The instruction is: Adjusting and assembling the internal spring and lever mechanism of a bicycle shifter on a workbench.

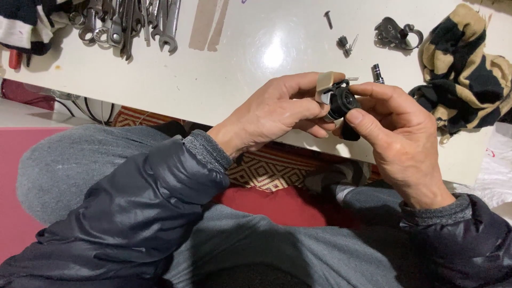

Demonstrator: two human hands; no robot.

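Both hands meet over the near edge of a white table [229,74]. My left hand [277,114] pinches a small black round part [341,101] that has a beige plastic piece on its top. My right hand [400,138] grips the same black part from the right, thumb and forefinger closed on it. Much of the part is hidden by the fingers. Dark padded jacket sleeves cover both arms.
A row of spanners [128,24] lies at the table's far left. A screw [328,19], small black fittings [345,44], a black clamp piece [397,33] and a short metal bit [377,73] lie beyond the hands. A tan-and-black cloth [464,69] sits at right.
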